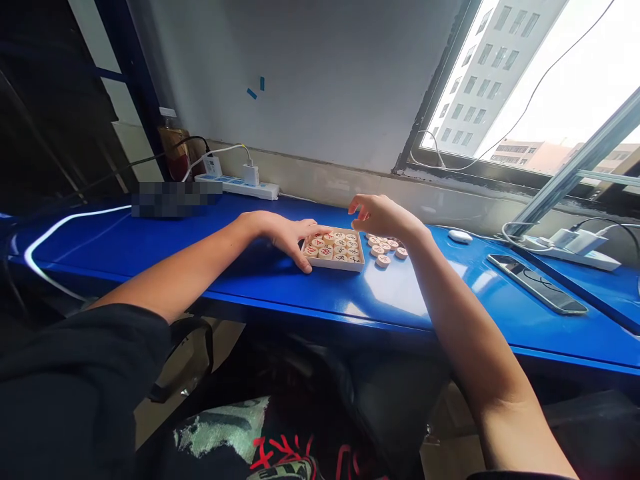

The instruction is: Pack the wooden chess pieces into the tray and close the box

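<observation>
Around the work, a blue tabletop [265, 287] carries plenty of clutter. Toward the back left sits a white power strip [265, 191] with a white charger [251, 175] plugged in, and beside it is a dark object [173, 200] too pixelated to identify. At the right, a smartphone [535, 283] lies flat near a second power strip [597, 261], with a small white rounded case [460, 236] farther back. The right forearm [450, 300] crosses in front of part of the loose xiangqi pieces [383, 261], which lie in a cluster just beyond the right side of the shallow box [333, 265].

That open box rests on the tabletop between the hands, holding rows of round wooden pieces [326, 252] marked with red or black characters; the left hand hides some of its left end. The left hand [287, 237] is spread wide at that end, thumb by the near corner and fingers reaching over the far side. The right hand [383, 217] hovers over the far right corner, near the loose pieces, fingers bent and parted from the thumb.
</observation>
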### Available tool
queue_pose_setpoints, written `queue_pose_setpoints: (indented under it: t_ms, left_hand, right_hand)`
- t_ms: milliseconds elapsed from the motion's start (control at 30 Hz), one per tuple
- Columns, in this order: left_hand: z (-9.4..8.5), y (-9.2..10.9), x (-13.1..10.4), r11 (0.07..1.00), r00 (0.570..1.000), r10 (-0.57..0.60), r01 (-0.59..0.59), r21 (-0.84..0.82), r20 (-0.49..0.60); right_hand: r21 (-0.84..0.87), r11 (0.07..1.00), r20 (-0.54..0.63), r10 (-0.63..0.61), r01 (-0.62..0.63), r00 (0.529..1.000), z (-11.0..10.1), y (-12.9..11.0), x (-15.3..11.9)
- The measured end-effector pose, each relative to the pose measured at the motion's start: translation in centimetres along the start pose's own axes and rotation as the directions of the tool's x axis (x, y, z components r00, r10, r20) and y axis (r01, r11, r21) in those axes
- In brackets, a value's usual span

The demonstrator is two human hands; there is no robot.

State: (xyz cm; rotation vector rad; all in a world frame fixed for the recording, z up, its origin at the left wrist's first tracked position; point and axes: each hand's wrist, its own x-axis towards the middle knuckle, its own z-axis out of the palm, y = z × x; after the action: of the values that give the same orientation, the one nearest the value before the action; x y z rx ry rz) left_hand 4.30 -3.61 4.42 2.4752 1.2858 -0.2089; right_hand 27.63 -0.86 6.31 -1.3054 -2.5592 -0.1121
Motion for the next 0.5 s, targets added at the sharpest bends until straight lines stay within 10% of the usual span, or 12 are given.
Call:
queue_pose_setpoints:
  t_ms: [233,500]
  left_hand:
    - [-0.7,0.6,-1.5,0.994,0.992,-0.113,0.113,0.009,0.059]
    - [-0.3,0.7,-1.5,0.988,0.993,-0.114,0.117,-0.100,0.036]
  right_hand:
    - [-0.020,0.998,0.130,0.068,-0.066,0.989,1.0,2.3,0.6]
    - [-0.024,0.979,0.021,-0.202,0.203,0.979,2.7,-0.4,1.0]
